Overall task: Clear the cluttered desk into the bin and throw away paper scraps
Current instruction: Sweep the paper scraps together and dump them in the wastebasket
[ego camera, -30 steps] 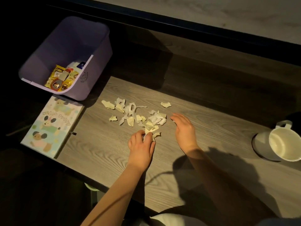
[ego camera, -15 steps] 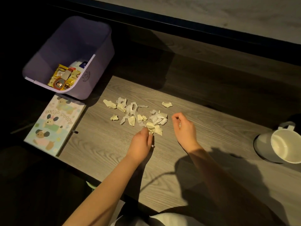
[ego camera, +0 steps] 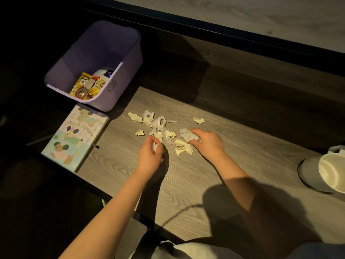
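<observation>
The wood-grain desk (ego camera: 205, 174) was dimly lit, and the paper scraps (ego camera: 158, 124) lay in a loose cluster at its middle, near the purple bin (ego camera: 119, 90) at the far left corner. Our left hand (ego camera: 149, 157) pinched a scrap between curled fingertips. Our right hand (ego camera: 209, 143) was curled around a wad of white scraps at the cluster's right edge. We judged that working from both sides gathered the litter into one load. A notebook (ego camera: 74, 137) lay beside the bin, and a mug (ego camera: 332, 172) stood well apart at the right.
</observation>
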`<state>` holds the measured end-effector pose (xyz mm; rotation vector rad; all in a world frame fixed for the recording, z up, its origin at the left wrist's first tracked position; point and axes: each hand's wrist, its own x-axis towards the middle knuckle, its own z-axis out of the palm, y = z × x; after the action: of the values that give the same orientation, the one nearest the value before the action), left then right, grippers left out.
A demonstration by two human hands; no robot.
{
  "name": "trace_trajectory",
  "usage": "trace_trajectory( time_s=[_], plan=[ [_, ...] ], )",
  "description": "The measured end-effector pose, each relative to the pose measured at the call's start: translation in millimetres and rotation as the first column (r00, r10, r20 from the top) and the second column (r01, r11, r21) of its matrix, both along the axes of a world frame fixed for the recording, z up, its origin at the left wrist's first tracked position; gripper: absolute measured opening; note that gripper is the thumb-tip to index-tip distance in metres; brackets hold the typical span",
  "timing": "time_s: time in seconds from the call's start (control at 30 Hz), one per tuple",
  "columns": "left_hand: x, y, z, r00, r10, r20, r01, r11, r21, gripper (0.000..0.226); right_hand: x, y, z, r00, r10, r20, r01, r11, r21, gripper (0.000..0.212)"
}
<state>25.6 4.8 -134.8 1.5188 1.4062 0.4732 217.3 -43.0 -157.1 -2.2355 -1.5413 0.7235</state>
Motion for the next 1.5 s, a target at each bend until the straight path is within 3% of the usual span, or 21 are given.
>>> trace_trajectory(
  time_s=[0.23,0.37,0.57,0.7,0.87,1.03,1.13,1.23,1.37,1.5],
  plan=[
    [2.2,8.1,-1.2,0.984,-0.113,-0.139,0.127,0.987,0.095,0.018,6.2,-13.2,-6.8,0.959,-0.139,-0.246,0.166,0.982,0.091,0.021],
    [9.8,12.4,-2.6,0.965,-0.146,-0.219,0.178,0.975,0.134,0.020,7.8,-19.0,-7.1,0.904,-0.230,-0.359,0.269,0.961,0.063,0.023],
    [29.9,6.4,-2.7,0.811,-0.394,-0.431,0.459,0.887,0.052,0.047,8.6,-17.2,-3.4,0.704,-0.394,-0.591,0.462,0.886,-0.040,0.026],
    [42.5,1.3,-7.6,0.691,-0.459,-0.558,0.541,0.841,-0.022,0.052,14.4,-14.9,-1.6,0.637,-0.462,-0.617,0.511,0.852,-0.111,0.030],
    [55.7,-7.6,-9.0,0.586,-0.464,-0.664,0.636,0.771,0.023,0.041,20.4,-11.9,-1.0,0.561,-0.497,-0.662,0.549,0.822,-0.151,0.025],
    [58.2,-10.1,-11.9,0.534,-0.491,-0.688,0.682,0.731,0.009,0.031,20.8,-11.2,0.4,0.574,-0.501,-0.647,0.561,0.817,-0.134,0.015],
    [56.4,-7.8,-9.9,0.550,-0.528,-0.647,0.685,0.728,-0.012,0.031,19.5,-10.6,0.1,0.599,-0.494,-0.630,0.568,0.817,-0.101,0.012],
    [53.5,-4.0,-6.7,0.621,-0.540,-0.568,0.642,0.766,-0.027,0.034,19.7,-11.3,-0.2,0.610,-0.478,-0.632,0.565,0.822,-0.077,0.012],
    [50.3,-3.3,-2.5,0.676,-0.503,-0.538,0.609,0.793,0.025,0.038,19.1,-11.6,0.9,0.627,-0.484,-0.610,0.553,0.828,-0.088,0.003],
    [45.9,-3.7,0.0,0.791,-0.429,-0.436,0.523,0.844,0.119,0.036,17.9,-10.7,2.7,0.623,-0.503,-0.599,0.561,0.821,-0.106,0.010]
  ],
)
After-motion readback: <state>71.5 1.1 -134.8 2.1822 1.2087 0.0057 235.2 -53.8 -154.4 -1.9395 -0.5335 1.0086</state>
